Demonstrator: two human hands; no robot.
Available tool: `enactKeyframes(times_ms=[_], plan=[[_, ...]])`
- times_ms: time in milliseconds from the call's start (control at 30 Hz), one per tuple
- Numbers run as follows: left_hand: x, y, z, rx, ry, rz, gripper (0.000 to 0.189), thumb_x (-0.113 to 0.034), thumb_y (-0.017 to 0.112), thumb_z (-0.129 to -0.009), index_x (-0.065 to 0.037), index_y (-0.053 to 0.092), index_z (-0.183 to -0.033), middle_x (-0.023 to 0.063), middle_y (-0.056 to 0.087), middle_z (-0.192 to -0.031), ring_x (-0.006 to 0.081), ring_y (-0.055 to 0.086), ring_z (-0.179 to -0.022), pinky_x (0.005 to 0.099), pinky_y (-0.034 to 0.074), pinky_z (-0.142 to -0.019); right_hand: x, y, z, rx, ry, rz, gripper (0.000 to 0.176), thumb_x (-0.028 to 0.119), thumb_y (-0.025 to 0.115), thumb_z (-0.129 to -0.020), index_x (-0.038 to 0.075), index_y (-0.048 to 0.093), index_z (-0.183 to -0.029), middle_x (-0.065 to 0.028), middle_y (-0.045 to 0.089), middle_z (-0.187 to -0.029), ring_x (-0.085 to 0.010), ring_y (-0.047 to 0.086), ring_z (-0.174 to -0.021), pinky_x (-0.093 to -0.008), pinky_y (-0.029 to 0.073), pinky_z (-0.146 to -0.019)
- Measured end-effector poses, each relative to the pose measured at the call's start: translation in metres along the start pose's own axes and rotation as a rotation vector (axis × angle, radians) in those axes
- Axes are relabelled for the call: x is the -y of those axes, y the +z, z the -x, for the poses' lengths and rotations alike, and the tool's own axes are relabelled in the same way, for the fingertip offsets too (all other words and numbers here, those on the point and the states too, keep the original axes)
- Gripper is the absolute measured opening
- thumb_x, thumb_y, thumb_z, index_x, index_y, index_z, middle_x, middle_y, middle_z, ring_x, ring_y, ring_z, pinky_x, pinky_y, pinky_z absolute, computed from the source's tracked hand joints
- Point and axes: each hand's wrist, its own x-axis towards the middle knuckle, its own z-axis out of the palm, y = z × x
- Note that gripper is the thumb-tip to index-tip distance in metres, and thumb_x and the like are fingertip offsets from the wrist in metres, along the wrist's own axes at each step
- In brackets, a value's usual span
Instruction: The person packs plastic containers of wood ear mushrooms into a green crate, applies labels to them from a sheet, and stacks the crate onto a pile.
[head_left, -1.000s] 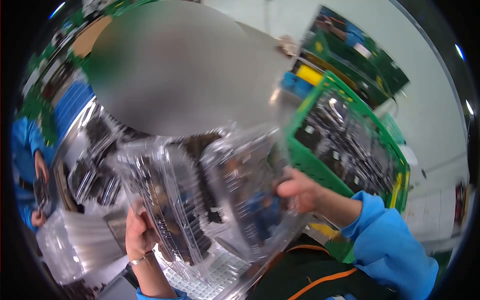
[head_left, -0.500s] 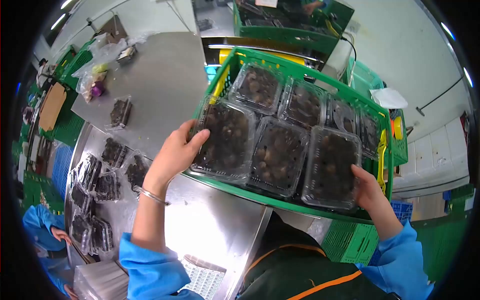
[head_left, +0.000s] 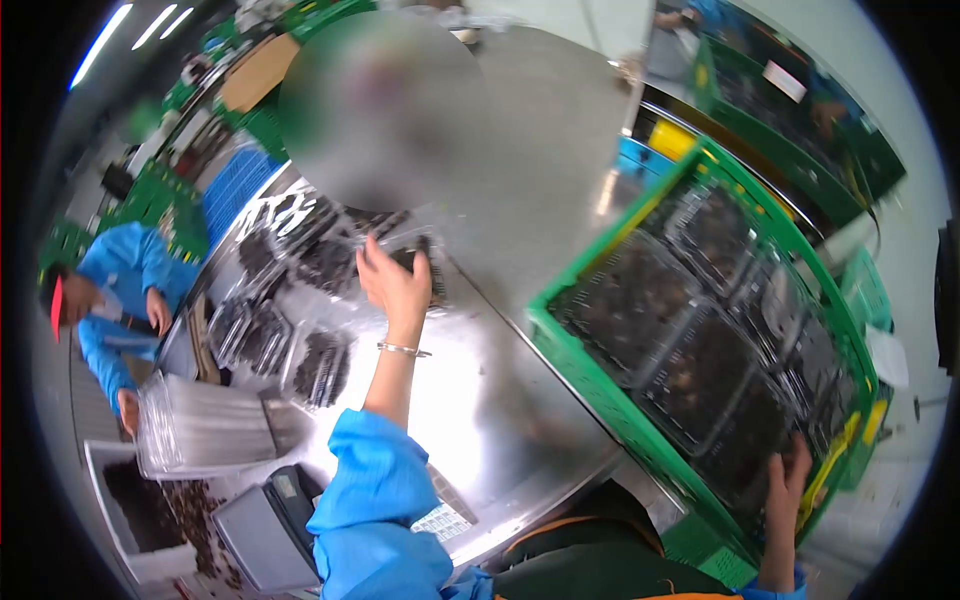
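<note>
My left hand (head_left: pixel 398 287) is over the steel table, thumb and fingers apart, with no box in its grasp. Right at its fingertips lies a clear plastic box (head_left: pixel 432 250) of dark brown pieces, partly covered by the hand. My right hand (head_left: pixel 786 488) is at the near right end of a green crate (head_left: pixel 575 345), fingers stretched upward beside a filled clear box (head_left: pixel 745 440). More lidded boxes fill the crate, among them a large one (head_left: pixel 630 305) at its left end and another (head_left: pixel 697 375) in the middle.
Several filled boxes (head_left: pixel 320 365) lie on the steel table (head_left: pixel 540 120) to the left. A stack of clear empty trays (head_left: pixel 205 425) stands nearer, by a grey device (head_left: pixel 265 535) and a white bin (head_left: pixel 110 490). A person in blue (head_left: pixel 125 270) is at the far left.
My left hand has left the large box in the crate and moved left to the table boxes. My right hand stays by the crate's right end. The view has swung left.
</note>
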Motion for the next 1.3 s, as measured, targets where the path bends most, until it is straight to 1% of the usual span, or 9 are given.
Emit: enactKeyframes(times_ms=[133, 267, 400, 567, 600, 833, 1000, 1133, 1300], plan=[[0.129, 0.095, 0.055, 0.462, -0.404, 0.299, 0.080, -0.049, 0.074, -0.062, 0.012, 0.048, -0.106, 0.0242, 0.058, -0.095, 0.0320, 0.057, -0.094, 0.0336, 0.044, -0.082, 0.099, 0.008, 0.015, 0.055, -0.175, -0.319, 0.038, 0.006, 0.050, -0.081, 0.000, 0.045, -0.118, -0.0101, 0.052, -0.107, -0.0146, 0.050, -0.091, -0.0251, 0.040, -0.080], [0.114, 0.053, 0.059, 0.630, -0.711, 0.669, 0.052, -0.037, 0.080, -0.061, 0.002, 0.053, -0.080, 0.0078, 0.057, -0.065, 0.0144, 0.048, -0.049, 0.0294, 0.042, -0.045, 0.165, 0.065, 0.041, 0.569, -0.553, -0.272, 0.021, -0.002, 0.051, -0.076, -0.003, 0.055, -0.097, -0.0114, 0.056, -0.093, -0.0150, 0.056, -0.079, -0.0263, 0.044, -0.074], [0.100, -0.080, 0.072, 0.590, -1.233, 1.494, 0.036, -0.020, 0.076, -0.069, -0.006, 0.047, -0.084, 0.0022, 0.053, -0.075, 0.0097, 0.048, -0.065, 0.0246, 0.042, -0.058, 0.203, 0.119, 0.064, 0.876, -0.621, -0.371, 0.042, -0.005, 0.057, -0.071, 0.000, 0.047, -0.112, -0.0161, 0.053, -0.108, -0.0201, 0.053, -0.099, -0.0305, 0.040, -0.087], [0.069, -0.232, 0.090, 0.909, -0.527, 1.346, 0.043, -0.011, 0.076, -0.065, -0.005, 0.046, -0.096, 0.0051, 0.054, -0.088, 0.0146, 0.053, -0.085, 0.0230, 0.041, -0.071, 0.235, 0.179, 0.069, 0.977, -0.488, -0.782, 0.081, 0.003, 0.063, -0.075, 0.002, 0.011, -0.137, -0.0143, 0.041, -0.123, -0.0229, 0.042, -0.114, -0.0358, 0.033, -0.097], [0.060, -0.256, 0.089, 0.959, -0.253, 1.175, 0.047, -0.008, 0.076, -0.062, -0.005, 0.047, -0.099, 0.0076, 0.054, -0.092, 0.0166, 0.054, -0.091, 0.0236, 0.041, -0.075, 0.254, 0.159, 0.079, 0.984, -0.027, -0.791, 0.076, 0.009, 0.065, -0.077, 0.002, 0.017, -0.136, -0.0116, 0.042, -0.122, -0.0199, 0.043, -0.111, -0.0348, 0.034, -0.096], [0.151, -0.220, 0.133, 0.702, -0.452, 0.951, 0.022, -0.012, 0.050, -0.090, 0.002, 0.052, -0.106, 0.0052, 0.056, -0.082, 0.0100, 0.053, -0.072, 0.0229, 0.045, -0.067, 0.117, 0.014, 0.033, 0.363, -0.386, -0.562, 0.049, 0.017, 0.050, -0.085, 0.004, 0.036, -0.130, -0.0060, 0.049, -0.118, -0.0163, 0.049, -0.105, -0.0304, 0.038, -0.091], [0.132, -0.223, 0.140, 0.728, -0.566, 0.961, 0.018, -0.019, 0.050, -0.091, -0.001, 0.053, -0.091, 0.0009, 0.049, -0.060, 0.0045, 0.046, -0.053, 0.0183, 0.036, -0.049, 0.038, -0.078, 0.035, -0.049, 0.089, -0.907, 0.064, 0.033, 0.055, -0.084, 0.001, 0.029, -0.133, -0.0108, 0.047, -0.124, -0.0196, 0.047, -0.111, -0.0308, 0.038, -0.092], [0.120, -0.224, 0.140, 0.910, -0.552, 0.894, 0.016, -0.013, 0.050, -0.089, 0.002, 0.051, -0.088, 0.0052, 0.053, -0.068, 0.0108, 0.050, -0.055, 0.0236, 0.042, -0.051, -0.021, -0.070, 0.035, -0.023, 0.448, -0.052, 0.068, 0.038, 0.055, -0.083, -0.005, 0.032, -0.130, -0.0190, 0.044, -0.127, -0.0260, 0.044, -0.116, -0.0342, 0.035, -0.096], [0.180, -0.239, 0.130, 0.782, -0.197, 0.502, 0.011, -0.003, 0.045, -0.085, 0.002, 0.053, -0.092, 0.0093, 0.056, -0.078, 0.0164, 0.055, -0.066, 0.0270, 0.043, -0.060, -0.026, -0.048, 0.038, -0.181, -0.203, 0.504, 0.048, 0.018, 0.060, -0.077, -0.002, 0.046, -0.118, -0.0266, 0.043, -0.124, -0.0372, 0.039, -0.119, -0.0401, 0.030, -0.099]])
